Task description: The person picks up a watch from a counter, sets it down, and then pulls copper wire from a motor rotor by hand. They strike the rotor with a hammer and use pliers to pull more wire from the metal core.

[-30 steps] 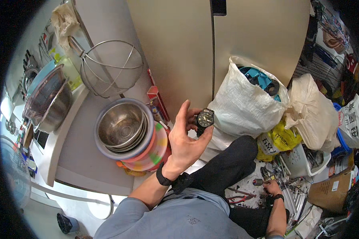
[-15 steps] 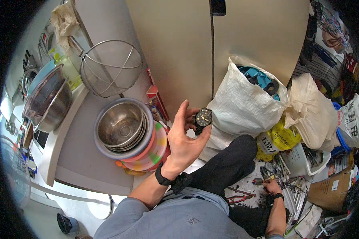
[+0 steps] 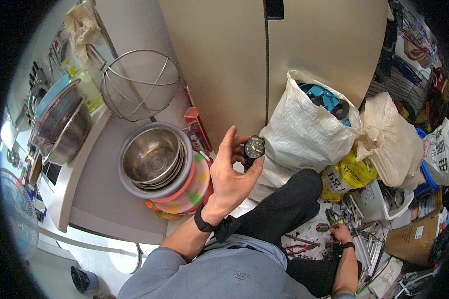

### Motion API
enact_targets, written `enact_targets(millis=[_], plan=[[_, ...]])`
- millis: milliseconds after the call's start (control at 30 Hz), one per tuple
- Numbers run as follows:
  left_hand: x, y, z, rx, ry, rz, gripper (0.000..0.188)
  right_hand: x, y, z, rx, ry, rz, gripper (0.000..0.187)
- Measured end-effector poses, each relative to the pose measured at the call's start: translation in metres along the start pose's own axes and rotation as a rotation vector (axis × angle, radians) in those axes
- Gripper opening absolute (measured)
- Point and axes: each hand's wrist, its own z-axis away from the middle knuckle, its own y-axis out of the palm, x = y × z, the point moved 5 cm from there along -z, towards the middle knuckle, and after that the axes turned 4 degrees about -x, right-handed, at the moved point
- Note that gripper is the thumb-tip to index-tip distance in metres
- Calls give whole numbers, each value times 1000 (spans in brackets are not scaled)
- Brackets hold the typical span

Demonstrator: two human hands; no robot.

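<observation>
A black wristwatch [image 3: 254,147] with a dark dial and gold-coloured markings is pinched between the thumb and fingers of my left hand [image 3: 232,174]. I hold it up in front of the white woven sack, its dial turned upward. Down at the right, my right hand [image 3: 340,232] is low over the tool-strewn floor, fingers curled in. From its fingertips juts a short red-and-dark ridged tool handle [image 3: 323,227]; the rest of that tool is hidden. Red-handled pliers [image 3: 300,248] lie on the floor to the left of this hand.
Nested steel bowls [image 3: 152,156] sit on coloured basins at left, below a wire strainer [image 3: 139,84]. A white sack [image 3: 304,132] leans against the beige cabinet doors [image 3: 219,60]. Farther right are a yellow bag [image 3: 347,174], a white bin [image 3: 376,202] and a cardboard box [image 3: 413,237].
</observation>
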Motion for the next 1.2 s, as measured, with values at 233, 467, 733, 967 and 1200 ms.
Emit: enact_targets(millis=[233,467,733,967,1200], plan=[[1,-6,2,-26,6,-11,82,53,-16,17,106,20,50,45],[0,-2,-1,-1,0,-38,83,47,-20,23,95,102,3,45],[-2,1,0,4,-12,-14,83,43,-18,23,135,167,-64,47],[-4,3,1,5,5,-32,82,44,-15,17,67,65,-22,33],[-6,3,-1,0,4,-29,80,44,-16,17,50,58,8,34]])
